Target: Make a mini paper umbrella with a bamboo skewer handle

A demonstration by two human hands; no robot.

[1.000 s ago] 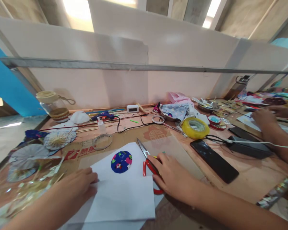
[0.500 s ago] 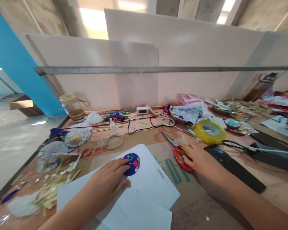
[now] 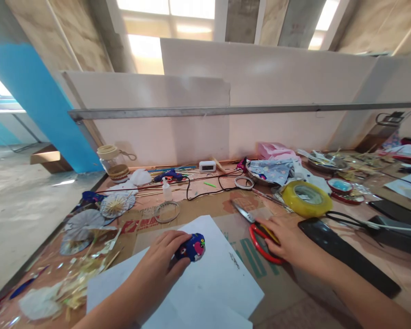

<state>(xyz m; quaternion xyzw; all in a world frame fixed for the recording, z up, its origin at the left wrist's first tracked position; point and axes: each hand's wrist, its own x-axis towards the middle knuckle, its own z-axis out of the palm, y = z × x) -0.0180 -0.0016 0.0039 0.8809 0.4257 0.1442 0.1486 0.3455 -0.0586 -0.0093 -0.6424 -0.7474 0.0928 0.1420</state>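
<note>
- With the left hand [image 3: 166, 251], pinched the blue printed fabric disc [image 3: 197, 246] between thumb and fingers, over the far part of the white paper [image 3: 219, 278]; could not tell whether lifted clear of it or only tilted against it.
- For a tidy hold, seemed best to pinch lightly near the rim, leaving most of the printed face uncovered and avoiding creases in the cloth.
- With the right hand [image 3: 286, 240], gripped the red-handled scissors [image 3: 252, 220] just right of the white paper, with fingers curled over the handle; could not tell about any fingers inside the loops.
- Pointed the scissor tips away from the body, over the corrugated cardboard [image 3: 277, 292] lying beneath the white paper.
- Called, by judgement, for a steady grip on the handle, with tips kept well apart from the left hand.
- Right of the white paper, near the right forearm, saw a black smartphone [image 3: 349, 258], with a yellow tape roll [image 3: 294, 208] farther back; advisable to avoid knocking either.
- Beyond the white paper, saw a thin grey hoop [image 3: 167, 221] and a small dropper bottle [image 3: 166, 189].
- Left of the white paper, saw pleated discs [image 3: 85, 221] and loose scraps [image 3: 77, 285] on the worktop [image 3: 406, 272].
</note>
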